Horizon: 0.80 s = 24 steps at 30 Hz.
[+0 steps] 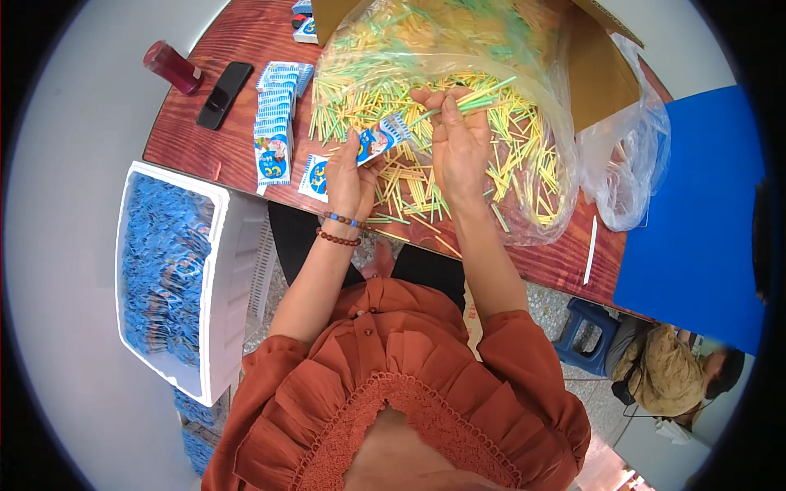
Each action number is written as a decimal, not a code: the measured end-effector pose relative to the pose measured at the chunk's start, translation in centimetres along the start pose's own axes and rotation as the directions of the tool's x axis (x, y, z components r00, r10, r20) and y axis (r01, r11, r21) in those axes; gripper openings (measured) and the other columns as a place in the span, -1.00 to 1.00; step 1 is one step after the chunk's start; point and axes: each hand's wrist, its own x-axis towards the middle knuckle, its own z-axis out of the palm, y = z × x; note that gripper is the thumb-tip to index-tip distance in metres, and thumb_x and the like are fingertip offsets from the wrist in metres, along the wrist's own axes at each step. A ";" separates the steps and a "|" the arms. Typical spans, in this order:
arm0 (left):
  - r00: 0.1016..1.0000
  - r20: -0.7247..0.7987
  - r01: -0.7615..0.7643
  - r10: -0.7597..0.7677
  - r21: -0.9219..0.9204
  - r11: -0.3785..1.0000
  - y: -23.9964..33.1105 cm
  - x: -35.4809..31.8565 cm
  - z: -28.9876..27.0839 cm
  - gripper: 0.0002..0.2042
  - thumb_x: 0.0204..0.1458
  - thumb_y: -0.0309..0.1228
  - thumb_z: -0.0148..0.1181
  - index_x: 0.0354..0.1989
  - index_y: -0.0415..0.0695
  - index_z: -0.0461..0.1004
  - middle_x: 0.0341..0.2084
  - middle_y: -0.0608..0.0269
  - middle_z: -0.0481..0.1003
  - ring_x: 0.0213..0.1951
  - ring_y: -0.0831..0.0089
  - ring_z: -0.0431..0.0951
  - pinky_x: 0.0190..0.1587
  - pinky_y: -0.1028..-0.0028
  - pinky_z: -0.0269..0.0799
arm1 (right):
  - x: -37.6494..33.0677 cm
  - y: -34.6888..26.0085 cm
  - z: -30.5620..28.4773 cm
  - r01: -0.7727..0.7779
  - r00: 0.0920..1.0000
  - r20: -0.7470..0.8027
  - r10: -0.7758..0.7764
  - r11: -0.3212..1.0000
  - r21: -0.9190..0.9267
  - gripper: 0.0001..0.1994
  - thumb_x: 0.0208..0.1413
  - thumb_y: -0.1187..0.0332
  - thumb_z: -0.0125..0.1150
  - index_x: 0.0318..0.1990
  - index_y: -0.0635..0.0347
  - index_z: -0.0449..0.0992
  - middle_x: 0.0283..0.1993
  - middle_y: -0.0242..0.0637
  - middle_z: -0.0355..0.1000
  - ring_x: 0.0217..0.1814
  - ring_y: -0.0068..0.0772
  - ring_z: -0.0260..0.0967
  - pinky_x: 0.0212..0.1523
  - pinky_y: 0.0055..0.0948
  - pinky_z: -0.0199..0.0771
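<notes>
My left hand (350,182) is closed on a small blue and white packet (381,140), gripping its lower end while the other end points toward my right hand. My right hand (463,151) pinches a few thin yellow and green sticks (485,100); one green stick's tip is close to the packet's end, and I cannot tell whether it is inside. Under both hands spreads a large heap of loose yellow and green sticks (344,102) on clear plastic. Another packet (314,177) lies by my left wrist. Left of it, several overlapping packets (274,131) form a row.
A black phone (224,96) and a dark red jar (174,69) are at the far left. A white foam box (217,282) full of blue packets stands beside the table. To the right are crumpled plastic (630,168), a white strip (590,250), a blue board (696,221) and a seated person (667,372).
</notes>
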 end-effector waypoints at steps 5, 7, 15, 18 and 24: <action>0.997 0.058 -0.055 0.054 0.024 0.998 0.1 0.0 -0.4 -0.77 0.20 -0.26 0.07 -0.14 -0.17 0.43 -0.27 0.29 0.51 -0.29 0.49 0.52 -0.25 0.48 0.46 | -1.2 0.3 2.3 0.028 0.999 -0.019 -0.033 0.968 -0.251 -0.92 0.29 0.42 -0.05 -0.15 0.21 0.32 -0.24 -0.24 0.45 0.04 -0.25 0.42 0.24 -0.26 0.18; 0.995 0.068 -0.070 0.068 0.025 0.997 -0.1 0.0 -0.3 -0.76 0.21 -0.26 0.06 -0.12 -0.17 0.43 -0.26 0.29 0.52 -0.26 0.49 0.52 -0.24 0.48 0.47 | -1.5 0.7 2.7 0.025 1.000 -0.008 -0.029 0.949 -0.314 -0.88 0.30 0.38 -0.06 -0.14 0.22 0.32 -0.20 -0.23 0.46 0.10 -0.23 0.38 0.27 -0.25 0.14; 0.991 0.045 -0.122 0.124 -0.051 0.991 -0.1 -0.5 1.3 -0.77 0.23 -0.29 0.03 -0.27 -0.23 0.45 -0.30 0.23 0.54 -0.28 0.50 0.56 -0.20 0.41 0.56 | -1.7 1.9 3.4 0.104 0.995 0.057 -0.088 0.860 -0.500 -0.65 0.36 0.21 -0.22 0.03 0.30 0.36 0.09 -0.15 0.40 0.42 -0.25 0.00 0.32 -0.26 0.04; 0.992 0.057 -0.112 0.116 -0.075 0.991 -0.4 -0.3 1.0 -0.75 0.23 -0.26 0.03 -0.17 -0.21 0.43 -0.24 0.22 0.53 -0.21 0.45 0.55 -0.19 0.40 0.51 | -2.1 2.0 3.8 0.068 0.997 0.013 -0.073 0.828 -0.556 -0.61 0.35 0.21 -0.22 0.15 0.29 0.31 0.20 -0.12 0.30 0.45 -0.27 -0.06 0.34 -0.28 0.00; 0.995 0.045 -0.075 0.083 -0.164 0.984 -1.0 0.3 0.8 -0.75 0.22 -0.26 0.04 -0.25 -0.23 0.44 -0.27 0.20 0.54 -0.24 0.43 0.57 -0.19 0.37 0.54 | -2.0 2.5 2.3 -0.052 0.998 -0.044 0.033 0.840 -0.539 -0.56 0.31 0.21 -0.12 0.23 0.31 0.24 0.37 -0.04 0.06 0.47 -0.27 -0.12 0.38 -0.31 -0.12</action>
